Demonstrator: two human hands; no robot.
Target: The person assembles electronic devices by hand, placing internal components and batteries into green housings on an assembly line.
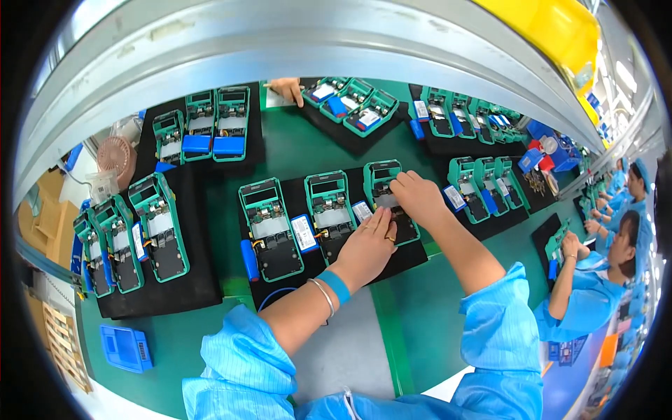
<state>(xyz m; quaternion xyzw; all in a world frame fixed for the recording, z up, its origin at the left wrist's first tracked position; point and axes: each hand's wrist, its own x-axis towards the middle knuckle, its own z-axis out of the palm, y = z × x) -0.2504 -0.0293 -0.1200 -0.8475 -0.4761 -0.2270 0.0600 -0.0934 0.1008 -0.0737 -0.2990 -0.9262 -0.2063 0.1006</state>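
On the black mat in front of me lies an open green device housing [383, 168], the rightmost of three. Both my hands work over its middle. My left hand [364, 248], with a ring, a bangle and a blue wristband, has its fingers close together on the housing; its thumb is hidden. From the right, my right hand [420, 201] reaches in with bent fingers pinched at the housing's inner parts. Whatever the fingertips hold is too small or covered to name. Left of my hands are the middle housing [327, 192] and left housing [269, 227], with a blue-and-white battery pack [304, 233] between them.
More open housings lie on black mats at the left [157, 231], right [483, 189] and back. Another person's hand [286, 89] touches the back mat. A blue tray [126, 348] sits front left. A metal beam [280, 45] spans above. Co-workers [595, 266] sit along the right.
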